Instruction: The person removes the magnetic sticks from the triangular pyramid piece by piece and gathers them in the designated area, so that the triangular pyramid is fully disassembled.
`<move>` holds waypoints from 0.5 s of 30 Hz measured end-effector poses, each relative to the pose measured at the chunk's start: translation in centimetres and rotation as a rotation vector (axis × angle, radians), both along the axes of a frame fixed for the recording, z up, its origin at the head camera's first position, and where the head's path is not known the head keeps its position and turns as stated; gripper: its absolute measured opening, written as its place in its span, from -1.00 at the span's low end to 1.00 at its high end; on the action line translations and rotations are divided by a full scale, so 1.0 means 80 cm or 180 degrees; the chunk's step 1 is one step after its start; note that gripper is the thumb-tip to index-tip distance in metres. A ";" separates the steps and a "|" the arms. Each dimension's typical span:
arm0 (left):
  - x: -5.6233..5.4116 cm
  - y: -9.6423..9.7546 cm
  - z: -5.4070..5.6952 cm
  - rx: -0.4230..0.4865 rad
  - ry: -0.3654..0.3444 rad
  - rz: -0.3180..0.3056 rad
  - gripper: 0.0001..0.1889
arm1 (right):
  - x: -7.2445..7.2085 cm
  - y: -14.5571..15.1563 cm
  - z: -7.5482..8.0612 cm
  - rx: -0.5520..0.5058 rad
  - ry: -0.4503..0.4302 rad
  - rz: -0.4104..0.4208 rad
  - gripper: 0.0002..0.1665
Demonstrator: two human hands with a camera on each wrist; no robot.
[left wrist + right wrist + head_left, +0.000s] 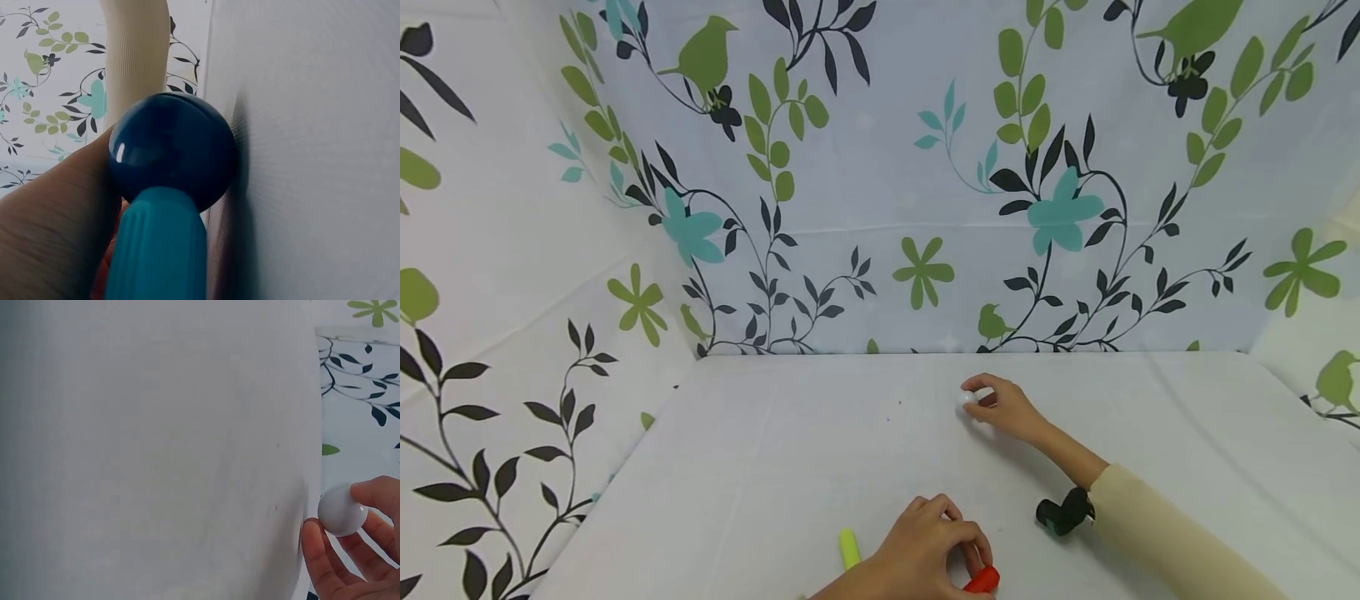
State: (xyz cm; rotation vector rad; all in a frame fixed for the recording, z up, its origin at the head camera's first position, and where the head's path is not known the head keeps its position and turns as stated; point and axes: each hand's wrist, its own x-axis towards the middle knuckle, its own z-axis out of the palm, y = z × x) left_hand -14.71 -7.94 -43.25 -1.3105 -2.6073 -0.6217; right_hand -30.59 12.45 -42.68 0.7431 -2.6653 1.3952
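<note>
At the bottom of the head view, my left hand [917, 546] curls its fingers and thumb around a red rounded object [983, 579], only partly visible. In the left wrist view, a dark blue ball [172, 150] on a ribbed teal handle [159, 244] lies close to the lens, beside the hand and the table. Whether the hand touches that ball-ended thing, I cannot tell. Farther up the table, my right hand [1011, 408] pinches a small white ball [342, 510] between thumb and fingertips, just above or at the white surface.
A yellow-green stick [849, 547] shows beside my left wrist. By the right sleeve's cuff is a dark green and black object [1063, 512]. Leaf-patterned cloth [850, 208] hangs behind the white table [790, 450] and at its sides.
</note>
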 end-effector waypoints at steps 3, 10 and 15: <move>-0.001 -0.001 0.001 -0.0024 -0.0029 -0.0018 -0.79 | -0.006 -0.002 -0.001 -0.0030 -0.0073 -0.0077 -0.62; -0.002 -0.002 0.003 -0.0090 -0.0228 -0.0048 -0.75 | -0.014 -0.003 -0.006 0.0012 -0.0159 -0.0308 -0.62; -0.001 -0.002 0.002 -0.0045 -0.0122 -0.0075 -0.79 | -0.014 -0.005 -0.009 0.0025 -0.0128 -0.0440 -0.62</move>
